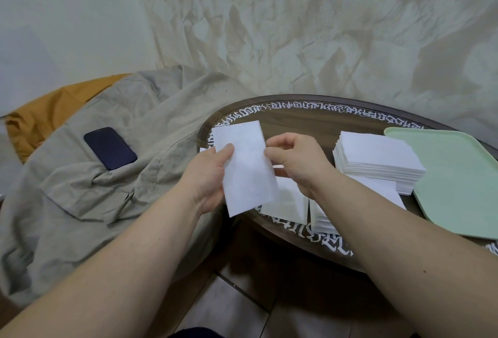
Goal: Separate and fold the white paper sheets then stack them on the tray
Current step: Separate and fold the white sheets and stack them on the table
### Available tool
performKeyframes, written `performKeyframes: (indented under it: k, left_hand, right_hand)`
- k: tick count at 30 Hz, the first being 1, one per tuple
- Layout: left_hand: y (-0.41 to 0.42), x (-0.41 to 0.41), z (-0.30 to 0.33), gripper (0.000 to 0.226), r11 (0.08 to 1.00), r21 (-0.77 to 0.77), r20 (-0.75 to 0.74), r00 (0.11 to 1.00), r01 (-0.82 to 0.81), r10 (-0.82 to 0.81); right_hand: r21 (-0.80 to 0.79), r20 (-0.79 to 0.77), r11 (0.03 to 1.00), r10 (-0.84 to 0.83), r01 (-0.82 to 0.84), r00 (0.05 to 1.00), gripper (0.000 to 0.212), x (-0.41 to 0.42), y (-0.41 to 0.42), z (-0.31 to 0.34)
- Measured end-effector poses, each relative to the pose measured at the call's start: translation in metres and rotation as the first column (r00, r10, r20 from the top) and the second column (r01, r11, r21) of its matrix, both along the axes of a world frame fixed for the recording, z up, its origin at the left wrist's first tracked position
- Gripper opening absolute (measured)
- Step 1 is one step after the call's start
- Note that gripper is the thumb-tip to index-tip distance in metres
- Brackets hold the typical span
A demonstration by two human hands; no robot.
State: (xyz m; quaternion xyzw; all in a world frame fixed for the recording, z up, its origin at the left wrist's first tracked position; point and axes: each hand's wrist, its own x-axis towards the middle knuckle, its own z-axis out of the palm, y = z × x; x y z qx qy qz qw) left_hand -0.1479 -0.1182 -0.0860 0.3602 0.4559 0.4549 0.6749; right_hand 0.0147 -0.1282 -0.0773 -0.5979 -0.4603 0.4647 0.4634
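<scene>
We hold one white paper sheet [246, 168] up over the near left part of the round dark counter [304, 119], which has white lettering around its rim. The sheet is a long rectangle, tilted, with its far end toward the counter's left edge. Our left hand [213, 176] grips it along the left edge, thumb on top of the paper and the other fingers hidden beneath it. Our right hand [293, 160] pinches the right edge near the top, its fingers [272, 152] curled in against the paper.

On the counter, just right of our right hand, stands a tall stack of white sheets [377, 160], touching or just beside the pale green tray [458, 184] at the counter's right side. The visible part of the tray is bare. Under our right wrist lies a second, lower stack [323, 219], and beside it, below the held sheet, a single flat piece of paper [285, 203].

To the left of the counter lies a rumpled beige garment [107, 197] with a dark phone [110, 148] resting on it, and an orange cloth [48, 111] shows behind it. A crinkled pale sheet [296, 28] covers the wall behind.
</scene>
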Motion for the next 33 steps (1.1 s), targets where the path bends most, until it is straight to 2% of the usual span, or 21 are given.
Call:
performKeyframes:
  k: [1,2,4,6,8,10,12,13,14,16,17,18,19,20,21,23,27,33]
  left_hand:
    - [0.001,-0.003,-0.002,0.021,0.999,-0.012,-0.042,0.998,-0.043,0.043]
    - [0.002,-0.006,-0.005,0.020,0.997,-0.023,-0.096,0.993,-0.074,0.072]
    - [0.004,-0.013,-0.012,0.017,0.993,-0.047,-0.167,0.981,-0.108,0.099]
    - [0.003,-0.018,-0.017,0.017,0.989,-0.064,-0.196,0.974,-0.132,0.117]
    - [0.003,-0.022,-0.019,0.019,0.987,-0.075,-0.222,0.967,-0.145,0.126]
    - [0.004,-0.027,-0.019,0.017,0.983,-0.088,-0.232,0.963,-0.162,0.139]
    - [0.006,-0.032,-0.019,0.015,0.977,-0.100,-0.234,0.959,-0.187,0.160]
    - [0.007,-0.033,-0.019,0.016,0.976,-0.105,-0.238,0.957,-0.192,0.163]
    - [0.008,-0.034,-0.019,0.017,0.975,-0.106,-0.242,0.956,-0.196,0.166]
    - [0.010,-0.035,-0.020,0.019,0.973,-0.097,-0.245,0.953,-0.210,0.181]
    - [0.011,-0.035,-0.020,0.020,0.971,-0.093,-0.239,0.952,-0.221,0.193]
    - [0.011,-0.035,-0.020,0.019,0.969,-0.090,-0.231,0.951,-0.230,0.204]
    - [0.011,-0.034,-0.020,0.019,0.968,-0.084,-0.221,0.952,-0.235,0.212]
    - [0.011,-0.032,-0.019,0.019,0.969,-0.076,-0.205,0.955,-0.235,0.216]
    - [0.010,-0.030,-0.018,0.020,0.970,-0.071,-0.185,0.959,-0.232,0.215]
    - [0.007,-0.026,-0.014,0.021,0.976,-0.072,-0.113,0.974,-0.204,0.195]
    - [0.000,-0.019,-0.004,0.032,0.991,-0.055,0.016,0.992,-0.122,0.124]
    - [-0.007,-0.014,0.002,0.019,0.999,0.039,-0.107,0.994,-0.021,0.025]
  right_hand:
    - [0.018,0.185,0.999,-0.035,0.032,0.982,0.009,0.001,0.000,-0.004]
    - [0.017,0.391,1.000,-0.030,0.025,0.920,0.005,0.001,-0.001,-0.007]
    - [-0.073,0.687,0.997,0.077,-0.037,0.723,0.015,-0.003,-0.005,-0.017]
    - [-0.205,0.795,0.975,0.218,-0.088,0.566,0.026,-0.012,-0.008,-0.029]
    - [-0.286,0.851,0.953,0.301,-0.102,0.430,0.028,-0.018,-0.009,-0.041]
    - [-0.309,0.884,0.946,0.322,-0.095,0.340,0.029,-0.023,-0.007,-0.050]
    - [-0.305,0.900,0.949,0.315,-0.081,0.300,0.020,-0.024,-0.005,-0.055]
    - [-0.283,0.900,0.957,0.287,-0.061,0.329,0.019,-0.024,-0.004,-0.057]
    - [-0.220,0.891,0.975,0.217,-0.037,0.398,0.019,-0.022,-0.004,-0.057]
    - [-0.013,0.772,0.999,-0.022,0.051,0.636,0.013,-0.021,-0.003,-0.049]
    - [0.074,0.633,0.991,-0.134,0.113,0.762,0.010,-0.021,-0.002,-0.041]
    - [0.117,0.432,0.977,-0.209,0.176,0.877,0.012,-0.022,-0.002,-0.031]
    - [0.111,0.165,0.970,-0.233,0.217,0.958,0.017,-0.024,-0.001,-0.021]
    - [0.071,-0.106,0.974,-0.207,0.215,0.973,0.024,-0.026,-0.001,-0.012]
    - [0.025,-0.309,0.984,-0.162,0.178,0.937,0.029,-0.028,-0.002,-0.005]
    - [-0.053,-0.485,0.997,-0.081,0.063,0.871,0.034,-0.030,-0.004,0.001]
    - [-0.128,-0.510,0.991,-0.032,-0.039,0.860,0.029,-0.031,-0.010,-0.006]
    - [-0.213,-0.358,0.970,0.035,-0.118,0.933,0.017,-0.024,-0.019,-0.001]
